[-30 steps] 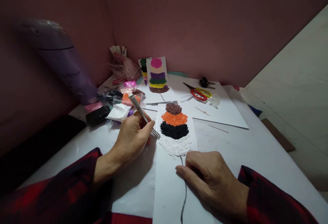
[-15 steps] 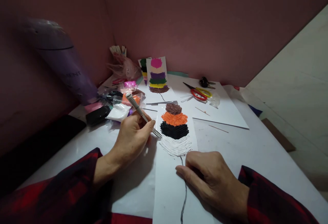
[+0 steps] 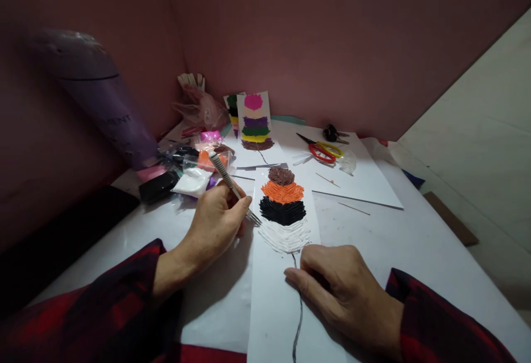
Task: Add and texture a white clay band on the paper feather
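My left hand (image 3: 219, 213) is closed around a fork (image 3: 226, 174) with a patterned white handle, gripped like a pen. The fork's tines touch or hover just over the left edge of the white clay band (image 3: 286, 236). Above that band lie black clay (image 3: 282, 211), orange clay (image 3: 282, 191) and brown clay (image 3: 281, 176), all with grooved texture, on a white card (image 3: 271, 302). A dark drawn stem (image 3: 299, 319) runs down the card. My right hand (image 3: 340, 291) rests on the card below the white band, fingers curled in and thumb by the stem; it holds nothing visible.
Bagged clay (image 3: 193, 182) lies left, beside a tall purple can (image 3: 108, 97). A finished-looking striped card (image 3: 255, 122) leans at the back. Scissors (image 3: 326, 151), keys (image 3: 332, 132) and thin wooden sticks (image 3: 354, 208) lie to the right. A wall stands behind.
The fork's handle end has shifted slightly to the right, with its tines still at the white band's left edge. My right hand stays in place.
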Action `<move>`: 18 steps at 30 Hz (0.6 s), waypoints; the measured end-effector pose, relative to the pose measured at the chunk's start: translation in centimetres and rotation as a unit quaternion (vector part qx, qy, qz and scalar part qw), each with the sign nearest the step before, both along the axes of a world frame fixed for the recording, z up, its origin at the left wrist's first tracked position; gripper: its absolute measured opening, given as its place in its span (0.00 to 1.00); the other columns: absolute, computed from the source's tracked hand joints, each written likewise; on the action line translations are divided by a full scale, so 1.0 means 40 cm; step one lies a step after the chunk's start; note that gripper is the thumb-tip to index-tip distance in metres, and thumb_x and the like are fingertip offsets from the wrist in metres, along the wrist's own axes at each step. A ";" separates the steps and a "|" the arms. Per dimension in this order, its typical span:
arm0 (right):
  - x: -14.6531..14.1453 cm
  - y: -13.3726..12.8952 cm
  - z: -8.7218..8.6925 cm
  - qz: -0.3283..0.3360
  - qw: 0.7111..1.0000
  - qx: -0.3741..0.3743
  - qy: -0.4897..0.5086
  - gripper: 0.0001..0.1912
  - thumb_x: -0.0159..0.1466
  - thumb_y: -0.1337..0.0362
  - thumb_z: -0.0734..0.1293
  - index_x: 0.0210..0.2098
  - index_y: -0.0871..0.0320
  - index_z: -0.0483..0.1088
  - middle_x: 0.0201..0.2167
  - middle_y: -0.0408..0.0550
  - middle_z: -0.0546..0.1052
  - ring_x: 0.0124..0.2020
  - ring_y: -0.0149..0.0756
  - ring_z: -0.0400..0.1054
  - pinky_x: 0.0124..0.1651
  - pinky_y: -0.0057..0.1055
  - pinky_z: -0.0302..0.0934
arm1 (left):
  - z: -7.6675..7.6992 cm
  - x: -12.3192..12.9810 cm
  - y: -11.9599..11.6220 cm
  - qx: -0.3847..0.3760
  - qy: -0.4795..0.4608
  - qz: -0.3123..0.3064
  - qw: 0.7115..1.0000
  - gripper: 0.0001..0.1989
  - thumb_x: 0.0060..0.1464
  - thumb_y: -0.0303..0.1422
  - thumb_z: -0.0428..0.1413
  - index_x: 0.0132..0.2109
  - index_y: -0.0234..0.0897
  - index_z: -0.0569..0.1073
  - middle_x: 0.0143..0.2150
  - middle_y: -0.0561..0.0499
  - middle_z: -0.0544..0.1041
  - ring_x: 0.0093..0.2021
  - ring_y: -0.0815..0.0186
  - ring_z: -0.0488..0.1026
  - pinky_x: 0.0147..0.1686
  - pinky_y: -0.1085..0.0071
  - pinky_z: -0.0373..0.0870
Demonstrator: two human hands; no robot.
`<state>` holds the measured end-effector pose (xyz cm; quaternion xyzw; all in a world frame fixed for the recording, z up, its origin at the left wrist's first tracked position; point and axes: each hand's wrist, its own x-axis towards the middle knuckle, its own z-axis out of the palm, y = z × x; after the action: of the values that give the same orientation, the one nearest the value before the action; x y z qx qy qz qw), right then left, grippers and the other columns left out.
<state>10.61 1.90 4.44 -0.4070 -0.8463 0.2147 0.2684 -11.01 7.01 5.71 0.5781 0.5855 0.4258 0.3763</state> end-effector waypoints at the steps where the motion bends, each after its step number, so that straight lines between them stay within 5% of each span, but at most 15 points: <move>1: 0.001 0.000 0.000 -0.001 1.000 -0.001 0.000 0.18 0.66 0.66 0.64 0.21 0.57 0.58 0.17 0.36 0.59 0.18 0.25 0.51 0.23 0.26 0.44 | 0.000 0.000 0.001 -0.001 0.005 0.002 1.000 0.08 0.53 0.35 0.56 0.29 0.37 0.68 0.14 0.56 0.69 0.14 0.69 0.67 0.14 0.75 0.62; 18: 0.006 -0.005 -0.003 0.001 1.000 0.002 0.005 0.18 0.65 0.66 0.64 0.21 0.57 0.58 0.17 0.36 0.59 0.18 0.25 0.50 0.23 0.25 0.44 | 0.024 0.001 0.001 0.015 -0.016 0.054 0.998 0.07 0.50 0.33 0.58 0.28 0.36 0.68 0.15 0.57 0.69 0.14 0.70 0.66 0.15 0.76 0.60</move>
<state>10.83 1.71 4.32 -0.4045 -0.8460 0.2150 0.2729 -10.98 7.06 6.66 0.5442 0.6039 0.4631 0.3531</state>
